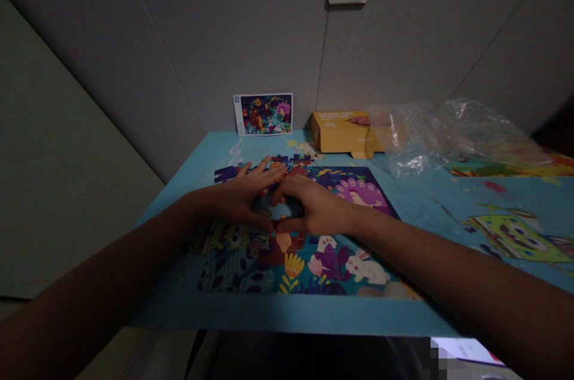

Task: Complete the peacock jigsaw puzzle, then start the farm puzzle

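Our puzzle [314, 269] lies flat on the blue table [287, 314]. We spread our left hand [237, 193] over it, perhaps to keep it still. Our right hand [320, 207] curls; we can't tell if it pinches anything.

Bare left forearm [112, 284], bare right forearm [448, 278], slim wrists [201, 206]

Light-blue tabletop [287, 315], printed with a yellow cartoon sponge figure at right. Lying flat near the front edge: jigsaw puzzle [325, 257], largely assembled, upper-left outline uneven. Standing at the far edge: picture card [268, 115]. Right of it: yellow cardboard box [341, 132], flap protruding. Further right: crumpled clear plastic wrapping [448, 136], overlapping the box in view.
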{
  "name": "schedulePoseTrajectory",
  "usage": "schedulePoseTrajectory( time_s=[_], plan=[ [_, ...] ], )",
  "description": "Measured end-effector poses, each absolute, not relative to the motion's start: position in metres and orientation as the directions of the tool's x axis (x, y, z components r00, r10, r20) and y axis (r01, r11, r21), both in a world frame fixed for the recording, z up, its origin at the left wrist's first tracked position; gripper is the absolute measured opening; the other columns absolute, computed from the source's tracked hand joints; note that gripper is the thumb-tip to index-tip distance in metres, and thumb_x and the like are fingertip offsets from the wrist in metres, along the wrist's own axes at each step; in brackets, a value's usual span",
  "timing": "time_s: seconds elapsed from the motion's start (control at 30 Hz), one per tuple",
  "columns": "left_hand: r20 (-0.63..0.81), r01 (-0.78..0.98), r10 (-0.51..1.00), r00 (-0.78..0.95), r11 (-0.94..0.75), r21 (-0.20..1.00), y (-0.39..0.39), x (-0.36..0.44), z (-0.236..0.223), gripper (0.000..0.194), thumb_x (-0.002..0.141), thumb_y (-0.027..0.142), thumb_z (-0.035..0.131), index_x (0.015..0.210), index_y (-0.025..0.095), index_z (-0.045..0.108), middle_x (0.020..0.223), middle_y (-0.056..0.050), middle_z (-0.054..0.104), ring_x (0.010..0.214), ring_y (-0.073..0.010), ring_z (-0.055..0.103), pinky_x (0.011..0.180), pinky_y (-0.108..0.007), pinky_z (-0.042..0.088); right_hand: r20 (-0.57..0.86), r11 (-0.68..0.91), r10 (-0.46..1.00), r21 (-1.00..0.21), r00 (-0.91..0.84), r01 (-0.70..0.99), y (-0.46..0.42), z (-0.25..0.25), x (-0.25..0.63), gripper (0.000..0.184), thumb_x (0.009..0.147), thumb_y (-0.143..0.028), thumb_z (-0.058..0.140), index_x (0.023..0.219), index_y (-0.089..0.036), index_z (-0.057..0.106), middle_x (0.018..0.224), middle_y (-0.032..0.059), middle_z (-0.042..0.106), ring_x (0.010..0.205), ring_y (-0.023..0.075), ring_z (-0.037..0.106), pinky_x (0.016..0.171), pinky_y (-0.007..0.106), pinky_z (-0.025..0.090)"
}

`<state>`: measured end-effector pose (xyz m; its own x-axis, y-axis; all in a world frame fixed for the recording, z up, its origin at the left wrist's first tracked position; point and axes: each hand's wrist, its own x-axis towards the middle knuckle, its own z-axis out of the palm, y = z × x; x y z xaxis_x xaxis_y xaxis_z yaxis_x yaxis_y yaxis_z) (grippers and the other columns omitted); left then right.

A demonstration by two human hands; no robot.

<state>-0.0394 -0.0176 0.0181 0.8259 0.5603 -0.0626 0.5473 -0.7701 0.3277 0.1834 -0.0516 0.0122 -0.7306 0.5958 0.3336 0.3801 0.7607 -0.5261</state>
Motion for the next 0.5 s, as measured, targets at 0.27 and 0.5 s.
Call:
schedulePoseTrajectory(
  time_s=[0.27, 0.5],
  plan=[
    [-0.065, 0.577, 0.587, 0.807, -0.760, 0.300, -0.0211, -0.0358, 0.0172, 0.120, 0.065, 0.067, 0.071, 0.154, 0.022, 0.005, 0.158, -0.020, 0.009, 0.143, -0.0473, -0.002, 0.108, -0.072, 0.000, 0.312, 0.778, 0.596, -0.453, -0.740, 0.436, -0.0416, 0.0067, 0.1893, 0.059, 0.065, -0.048, 0.081, 0.110, -0.016, 0.060, 0.117, 0.0126, 0.059, 0.109, 0.0294, 0.051, 0.094, 0.042, 0.036],
    [0.041, 0.584, 0.623, 0.781, -0.751, 0.307, -0.0136, -0.0389, 0.0160, 0.095, 0.074, 0.064, 0.066, 0.151, 0.026, 0.026, 0.158, -0.015, 0.019, 0.145, -0.0434, 0.009, 0.110, -0.070, 0.003, 0.279, 0.807, 0.560, -0.399, -0.780, 0.436, -0.0425, 0.0099, 0.1910, 0.072, 0.066, -0.053, 0.079, 0.124, -0.017, 0.056, 0.119, 0.0132, 0.058, 0.114, 0.0307, 0.048, 0.099, 0.047, 0.032]
  ],
)
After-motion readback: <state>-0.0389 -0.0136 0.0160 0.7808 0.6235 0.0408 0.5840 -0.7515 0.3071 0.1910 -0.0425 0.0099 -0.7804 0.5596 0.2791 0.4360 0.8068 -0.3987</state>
